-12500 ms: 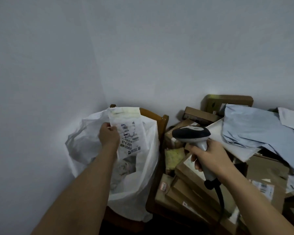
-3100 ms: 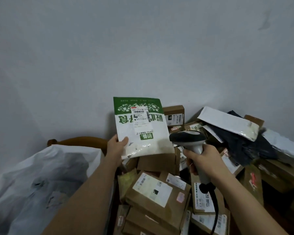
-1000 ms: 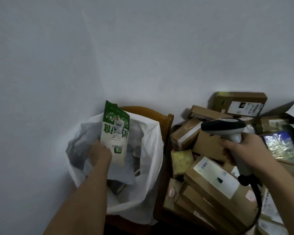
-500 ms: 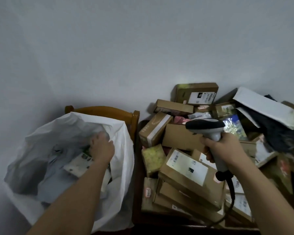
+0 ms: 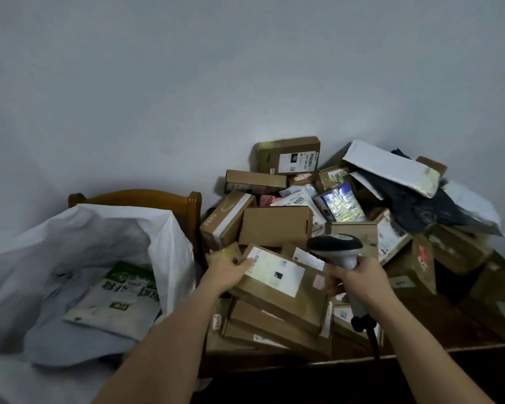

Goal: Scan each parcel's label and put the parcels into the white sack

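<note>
The white sack occupies the lower left of the frame, mouth open, propped against a wooden chair at the wall. Inside the sack, a green-and-white pouch lies flat on a grey mailer.

At centre frame, the left hand rests on the left end of a flat cardboard box; its fingers curl over the box edge and touch the corner of the white label. This box lies tilted on top of other flat boxes at the front of the parcel pile.

Right of centre, the right hand is clamped round the grip of a handheld scanner. The scanner head sits just above the right end of the labelled box, and its cable hangs down below the hand.

The pile extends to the right edge of the frame on a dark wooden table, with a white mailer and a dark bag on top at upper right.
</note>
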